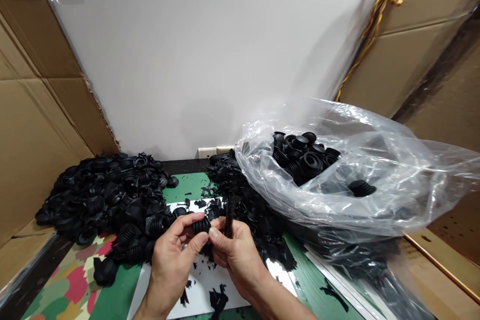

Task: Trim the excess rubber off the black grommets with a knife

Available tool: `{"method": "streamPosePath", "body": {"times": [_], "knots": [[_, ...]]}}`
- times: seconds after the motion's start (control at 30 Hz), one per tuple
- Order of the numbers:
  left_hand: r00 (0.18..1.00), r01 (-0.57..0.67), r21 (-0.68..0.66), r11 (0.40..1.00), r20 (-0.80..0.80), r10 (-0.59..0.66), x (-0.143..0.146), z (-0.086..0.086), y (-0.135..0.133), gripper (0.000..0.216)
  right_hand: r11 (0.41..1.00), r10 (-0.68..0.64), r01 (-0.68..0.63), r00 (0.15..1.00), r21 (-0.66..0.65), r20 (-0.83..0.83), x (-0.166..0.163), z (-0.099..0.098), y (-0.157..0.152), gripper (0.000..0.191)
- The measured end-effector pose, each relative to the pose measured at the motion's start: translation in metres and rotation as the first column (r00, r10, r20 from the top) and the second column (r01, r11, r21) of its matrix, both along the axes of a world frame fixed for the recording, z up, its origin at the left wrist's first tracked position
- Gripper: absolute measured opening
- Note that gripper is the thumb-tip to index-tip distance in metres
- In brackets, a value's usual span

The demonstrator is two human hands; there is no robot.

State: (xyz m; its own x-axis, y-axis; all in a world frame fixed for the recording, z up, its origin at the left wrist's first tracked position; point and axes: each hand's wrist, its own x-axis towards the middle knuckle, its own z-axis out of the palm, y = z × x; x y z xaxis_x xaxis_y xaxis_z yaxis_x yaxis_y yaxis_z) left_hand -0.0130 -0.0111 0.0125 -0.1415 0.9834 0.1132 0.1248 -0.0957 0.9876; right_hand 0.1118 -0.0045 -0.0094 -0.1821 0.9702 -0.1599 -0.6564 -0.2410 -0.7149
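My left hand (173,255) is closed round a black ribbed rubber bellows (201,226), fingers behind it and thumb in front. Beside it, my right hand (236,250) grips a dark, slim stick-like tool (229,212) that points upward; its exact kind I cannot make out. The right thumb and index finger also meet the right edge of the bellows. Beneath both hands lies a white board (202,280) strewn with black rubber scraps (218,299). A heap of similar black rubber pieces (112,195) rises to the left.
On the right stands a clear plastic bag (386,210) with several black bellows (303,155) in it. More black trimmings (258,220) pile up behind my right hand. Cardboard (37,85) flanks the green tabletop (183,186), and yellow-red twisted wires (365,50) hang at right.
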Motion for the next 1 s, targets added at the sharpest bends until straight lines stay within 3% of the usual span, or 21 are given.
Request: {"method": "streamPosePath", "body": {"times": [0.13,0.27,0.57,0.77,1.0], "knots": [[0.994,-0.095,-0.064,0.993,0.043,0.098,0.0,0.002,0.002,0.028,0.999,-0.025,0.025,1.0,-0.023,0.001,-0.002,-0.001,-0.001,0.042],[0.993,-0.118,-0.077,0.99,0.013,0.119,0.001,0.007,0.001,0.021,0.999,-0.011,0.012,1.0,-0.037,0.017,-0.002,-0.001,-0.001,0.04],[0.995,-0.066,0.085,0.994,-0.075,0.072,0.0,0.003,0.001,0.011,0.998,0.034,-0.032,0.999,-0.061,0.025,-0.002,-0.003,-0.001,0.046],[0.993,-0.066,0.109,0.992,-0.089,0.076,-0.001,-0.002,-0.001,0.009,0.999,0.036,-0.042,0.984,0.029,0.172,0.0,0.001,0.0,0.05],[0.995,-0.097,-0.09,0.991,0.006,0.098,0.002,-0.002,-0.001,0.017,0.999,-0.002,0.005,0.996,-0.033,0.089,-0.001,0.007,-0.002,0.041]]}}
